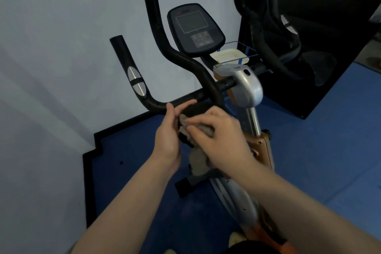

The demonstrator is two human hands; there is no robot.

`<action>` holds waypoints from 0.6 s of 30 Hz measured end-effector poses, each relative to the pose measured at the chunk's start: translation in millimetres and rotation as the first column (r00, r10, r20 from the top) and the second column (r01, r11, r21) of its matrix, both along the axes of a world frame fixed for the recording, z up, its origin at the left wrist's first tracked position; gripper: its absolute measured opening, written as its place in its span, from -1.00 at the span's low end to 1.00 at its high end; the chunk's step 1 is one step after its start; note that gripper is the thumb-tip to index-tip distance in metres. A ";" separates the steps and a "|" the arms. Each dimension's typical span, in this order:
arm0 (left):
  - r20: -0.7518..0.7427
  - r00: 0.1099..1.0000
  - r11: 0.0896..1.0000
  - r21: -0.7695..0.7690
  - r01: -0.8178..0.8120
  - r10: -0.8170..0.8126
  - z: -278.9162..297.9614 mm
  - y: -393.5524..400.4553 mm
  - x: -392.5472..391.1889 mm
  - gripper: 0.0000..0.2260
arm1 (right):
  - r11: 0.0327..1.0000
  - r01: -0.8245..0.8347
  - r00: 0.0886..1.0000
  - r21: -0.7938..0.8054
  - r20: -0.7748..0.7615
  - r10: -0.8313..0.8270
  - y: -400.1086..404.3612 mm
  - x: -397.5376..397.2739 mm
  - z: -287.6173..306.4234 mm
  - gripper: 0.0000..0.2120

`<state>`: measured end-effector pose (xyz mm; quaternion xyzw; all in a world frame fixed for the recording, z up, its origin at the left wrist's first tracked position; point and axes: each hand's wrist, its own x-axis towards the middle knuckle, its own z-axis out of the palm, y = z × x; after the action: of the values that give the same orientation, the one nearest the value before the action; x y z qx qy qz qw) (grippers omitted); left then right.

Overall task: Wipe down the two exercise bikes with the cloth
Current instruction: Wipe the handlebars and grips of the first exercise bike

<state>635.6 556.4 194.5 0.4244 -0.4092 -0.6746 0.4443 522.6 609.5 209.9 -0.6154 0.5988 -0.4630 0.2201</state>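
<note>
An exercise bike [246,86] with black handlebars [177,55], a dark console [194,29] and a silver and orange frame stands in front of me. My right hand [222,136] presses a grey cloth [198,159] against a black padded part [195,109] below the handlebar. The cloth's loose end hangs down under that hand. My left hand [168,134] holds the left side of the same black part, fingers curled on it. A second, black exercise bike [288,37] stands at the upper right, partly cut off.
A pale wall [61,47] runs close on the left and behind the bike. The floor is blue matting [329,150] with a black edge strip. A blue wire basket [239,51] holding a cream tray sits behind the console. A black base panel is under the second bike.
</note>
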 end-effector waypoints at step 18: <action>0.199 0.976 0.987 -0.154 -0.053 0.083 0.0 2.6 -6.9 -0.62 | 0.997 0.071 0.922 0.004 -0.382 -0.064 -4.3 0.4 3.5 -0.75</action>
<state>628.7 559.0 194.5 0.4713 -0.4870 -0.5792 0.4530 523.0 605.2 213.3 -0.6708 0.6550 -0.3363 0.0889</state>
